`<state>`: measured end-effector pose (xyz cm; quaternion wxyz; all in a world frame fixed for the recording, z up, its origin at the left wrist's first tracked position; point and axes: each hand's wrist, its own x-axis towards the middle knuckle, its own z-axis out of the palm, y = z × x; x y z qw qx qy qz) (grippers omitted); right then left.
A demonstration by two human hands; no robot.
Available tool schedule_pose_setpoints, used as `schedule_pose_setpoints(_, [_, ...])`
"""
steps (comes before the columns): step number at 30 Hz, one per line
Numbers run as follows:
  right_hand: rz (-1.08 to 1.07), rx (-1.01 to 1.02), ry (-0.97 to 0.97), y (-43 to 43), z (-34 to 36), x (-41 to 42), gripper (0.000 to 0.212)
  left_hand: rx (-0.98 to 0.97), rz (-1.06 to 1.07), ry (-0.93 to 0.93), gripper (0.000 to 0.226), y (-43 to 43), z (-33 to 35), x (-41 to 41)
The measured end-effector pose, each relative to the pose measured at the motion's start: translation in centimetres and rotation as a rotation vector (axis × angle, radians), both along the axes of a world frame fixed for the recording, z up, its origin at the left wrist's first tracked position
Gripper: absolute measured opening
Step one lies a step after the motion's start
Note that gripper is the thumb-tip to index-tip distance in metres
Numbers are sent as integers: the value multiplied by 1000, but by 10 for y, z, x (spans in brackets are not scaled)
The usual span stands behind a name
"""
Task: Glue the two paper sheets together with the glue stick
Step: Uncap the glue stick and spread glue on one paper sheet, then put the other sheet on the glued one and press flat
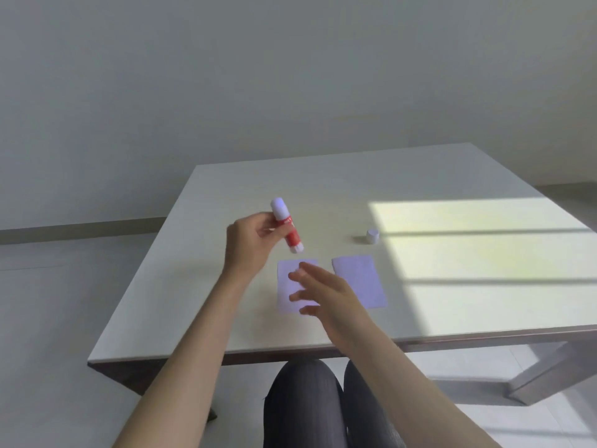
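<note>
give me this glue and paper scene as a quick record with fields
left hand: left hand raised above the table, gripping the red and white glue stick
glue stick: tilted, lower tip over the left paper, not visibly touching it
right hand: right hand open, fingers spread over the left pale rectangular paper sheet; contact unclear
second sheet: right pale rectangular paper sheet flat, beside the first, apart
cap: small white cap standing farther back on the white table
</note>
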<state>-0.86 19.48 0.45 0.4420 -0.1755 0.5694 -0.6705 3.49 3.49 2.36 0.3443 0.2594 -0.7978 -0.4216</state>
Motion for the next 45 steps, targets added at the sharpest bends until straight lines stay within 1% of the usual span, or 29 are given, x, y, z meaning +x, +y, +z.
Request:
schedule_pose_setpoints(2, [67,70,176,2,-5,11,35,-167,97,-111,18,-16,8,-9])
schedule_pose_setpoints(4, [84,133,374,4,-12,17,32,-239,157,-192,35,-30,7,-19])
schedule_pose_setpoints(5, [72,151,473,5,-14,17,30,-246,179,-218,37,-36,4,-23])
schedule_pose_setpoints(8, [36,161,689,6,-19,14,25,-197,219,-250,22,-47,-7,-31])
schedule_pose_setpoints(10, [49,195,855,6,-25,12,28,-182,227,-267,15,-49,-15,-31])
schedule_pose_setpoints(14, [162,338,1309,-1,-36,9,34,-155,230,-266,11,-49,-26,-28])
schedule_pose_setpoints(17, [169,454,1639,-7,-34,13,24,-149,226,-279,12,-52,-31,-27])
schedule_pose_setpoints(18, [138,489,1718,-7,-35,14,18,-142,225,-287,12,-52,-32,-27])
schedule_pose_setpoints(20, [121,527,1803,-6,-36,17,19,-132,229,-290,12,-53,-34,-26])
schedule_pose_setpoints(23, [105,493,1833,-2,-40,19,34,-133,230,-277,12,-51,-35,-26])
schedule_pose_setpoints(26, [138,470,1850,4,-41,20,50,-114,228,-264,15,-47,-35,-24])
schedule_pose_setpoints(28, [163,465,1873,7,-40,21,47,-95,223,-252,17,-45,-35,-21])
schedule_pose_setpoints(32, [93,325,1923,8,-47,27,26,-71,200,-245,18,-46,-40,-19])
schedule_pose_setpoints(33, [77,290,1936,9,-49,29,24,-60,195,-245,22,-47,-42,-19])
schedule_pose_setpoints(34, [68,260,1950,9,-51,31,23,-41,188,-242,31,-48,-42,-17])
schedule_pose_setpoints(36, [61,193,1968,11,-53,33,23,-15,191,-216,61,-46,-41,-14])
schedule_pose_setpoints(37, [58,163,1969,12,-51,33,23,-23,219,-178,70,-43,-39,-11])
schedule_pose_setpoints(38, [43,147,1959,12,-49,32,25,-33,264,-112,72,-39,-37,-8])
schedule_pose_setpoints(39, [14,136,1917,13,-44,29,26,-28,314,-26,65,-33,-35,-3])
schedule_pose_setpoints(40, [-39,129,1834,14,-39,25,25,-7,358,60,54,-26,-34,2])
schedule_pose_setpoints(42, [-186,122,1564,18,-22,11,17,83,411,178,29,-8,-33,14])
schedule_pose_setpoints(43, [-265,109,1422,21,-13,1,14,162,408,227,23,2,-33,19])
schedule_pose_setpoints(45, [-404,82,1213,25,2,-19,13,339,353,328,22,27,-36,26])
